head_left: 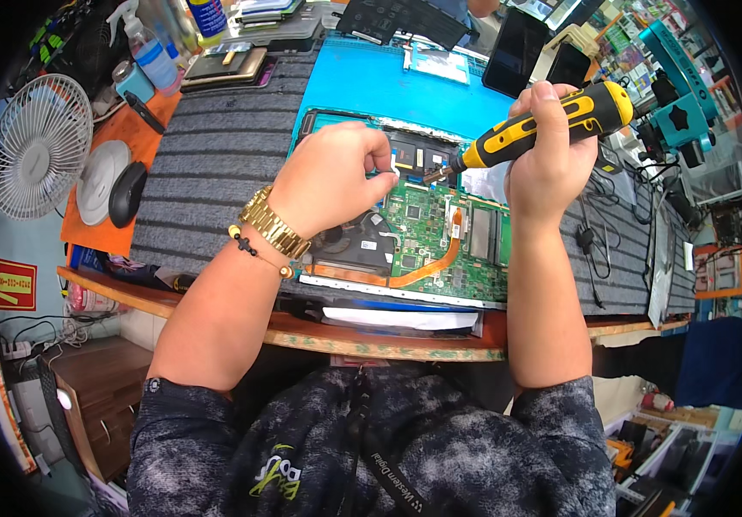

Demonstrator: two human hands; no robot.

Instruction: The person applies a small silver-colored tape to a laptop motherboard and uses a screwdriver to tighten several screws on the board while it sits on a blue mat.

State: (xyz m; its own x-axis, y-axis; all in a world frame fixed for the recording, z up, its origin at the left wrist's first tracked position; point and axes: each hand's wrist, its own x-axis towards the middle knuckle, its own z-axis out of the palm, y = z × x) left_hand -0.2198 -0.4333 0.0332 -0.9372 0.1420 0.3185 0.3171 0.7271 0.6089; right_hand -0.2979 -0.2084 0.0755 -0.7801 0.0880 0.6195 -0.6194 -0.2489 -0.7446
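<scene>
An opened laptop base (pixel 461 280) lies in front of me, showing its green circuit board (pixel 423 226), copper heat pipe (pixel 430 272) and black fan (pixel 355 246). In my right hand (pixel 552 159) is a yellow and black screwdriver (pixel 522 135), tilted so that its tip points down and left to the board's upper edge. My left hand (pixel 334 168) is over the laptop's upper left part, thumb and forefinger pinched beside a small white strip. What sits between those fingertips is too small to make out. A gold watch and a beaded bracelet circle my left wrist.
A blue work mat (pixel 371 82) lies under the laptop on a grey striped cloth (pixel 207 164). To the left stand a white fan (pixel 39 146) and a spray bottle (pixel 151 53). Phones and a black battery (pixel 401 21) lie at the back; a teal stand (pixel 679 73) and cables are at right.
</scene>
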